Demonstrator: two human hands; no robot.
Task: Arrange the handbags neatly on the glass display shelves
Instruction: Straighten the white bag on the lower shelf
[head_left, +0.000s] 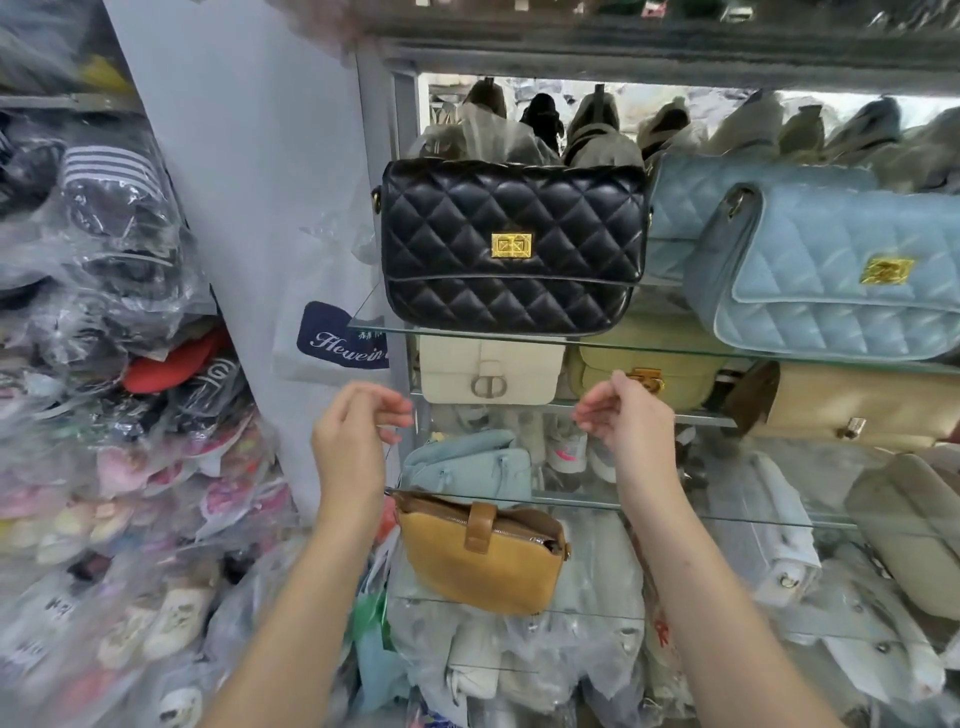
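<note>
The front blue bag (831, 280) runs off the right edge and covers most of the rear blue bag (691, 208). My right hand (631, 415) hides part of the yellow bag (597, 364) and its clasp. The shelf post (402, 130) cuts short the navy label (337, 340), so I can't read it whole

Head camera looks forward, slightly down, close to glass shelves (571, 344).

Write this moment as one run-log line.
left hand: relaxed | right hand: relaxed | black quilted bag: upright on glass shelf
</note>
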